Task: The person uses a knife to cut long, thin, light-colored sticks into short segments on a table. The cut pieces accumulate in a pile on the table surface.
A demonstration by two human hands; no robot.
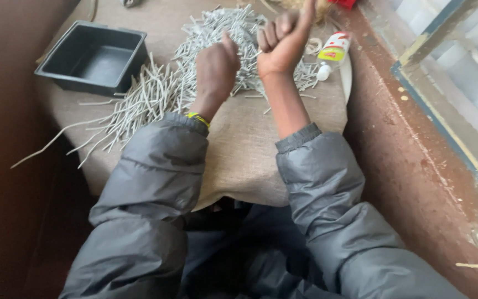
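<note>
Both my left hand [215, 69] and right hand [283, 40] are curled shut over the grey stick pile [222, 39] beneath; whether either grip pinches a stick I cannot tell, so grips should stay low and aligned.

Burlap-covered table [239, 160] beside a worn reddish sill [410, 166] under a daylit window [460, 72]

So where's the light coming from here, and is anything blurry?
Head view: daylight comes from the window on the right, brightening the right hand and cloth; the lower left sinks into shadow; the left hand looks slightly motion-blurred; edges bend a little.
</note>
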